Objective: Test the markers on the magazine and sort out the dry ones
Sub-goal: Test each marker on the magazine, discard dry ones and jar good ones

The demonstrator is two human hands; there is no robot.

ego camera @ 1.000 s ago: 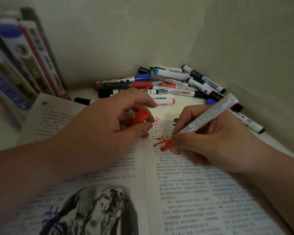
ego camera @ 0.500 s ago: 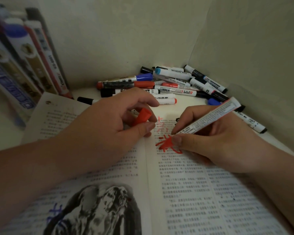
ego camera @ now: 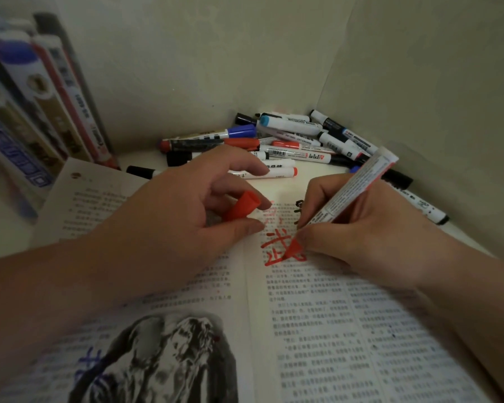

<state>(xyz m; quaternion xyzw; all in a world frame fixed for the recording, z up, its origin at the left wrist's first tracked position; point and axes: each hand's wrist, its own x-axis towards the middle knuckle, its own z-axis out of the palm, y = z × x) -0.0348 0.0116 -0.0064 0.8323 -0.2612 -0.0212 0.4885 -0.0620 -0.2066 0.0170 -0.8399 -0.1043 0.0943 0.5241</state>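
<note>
An open magazine (ego camera: pixel 317 321) lies in front of me. My right hand (ego camera: pixel 370 234) grips a white red-ink marker (ego camera: pixel 352 190), whose red tip presses on the right page amid bold red strokes (ego camera: pixel 277 247). My left hand (ego camera: pixel 169 225) rests on the left page and pinches the marker's red cap (ego camera: pixel 240 210) between thumb and fingers. Behind the magazine, a pile of markers (ego camera: pixel 291 141) with black, blue and red caps fills the corner of the walls.
Several books (ego camera: pixel 41 106) stand leaning at the far left. Pale walls close in behind and to the right. One black-capped marker (ego camera: pixel 419 203) lies apart along the right wall. Blue scribbles (ego camera: pixel 89 365) mark the left page near a dark picture.
The right hand has drawn further red strokes, and the red mark has grown downward. The left hand stays in place with the cap.
</note>
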